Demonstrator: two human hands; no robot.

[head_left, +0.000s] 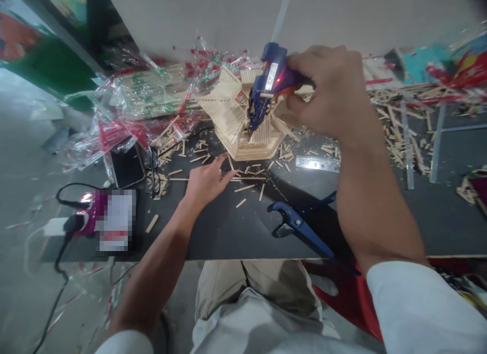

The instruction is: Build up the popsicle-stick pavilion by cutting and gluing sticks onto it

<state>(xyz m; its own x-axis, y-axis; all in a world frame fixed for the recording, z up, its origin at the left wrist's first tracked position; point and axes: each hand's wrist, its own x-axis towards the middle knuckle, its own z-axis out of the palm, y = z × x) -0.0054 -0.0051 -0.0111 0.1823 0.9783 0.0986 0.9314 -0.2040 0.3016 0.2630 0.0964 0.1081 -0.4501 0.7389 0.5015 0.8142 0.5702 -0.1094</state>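
Glue gun (268, 82), clamped in the right hand (329, 93), points down at the stick model (226, 115) at twelve o'clock; left hand (205, 181), forefinger and thumb apart, sits at its seven. Gluing seems in hand (red light (278, 80) aglow); next needs steady aim.

A single view is taken from the person's head, faced forward and steeply down. The table (228, 232) is seen from close above; the left hand (205, 184) and right hand (331, 93) are framed over it, the trousers (220, 288) below.
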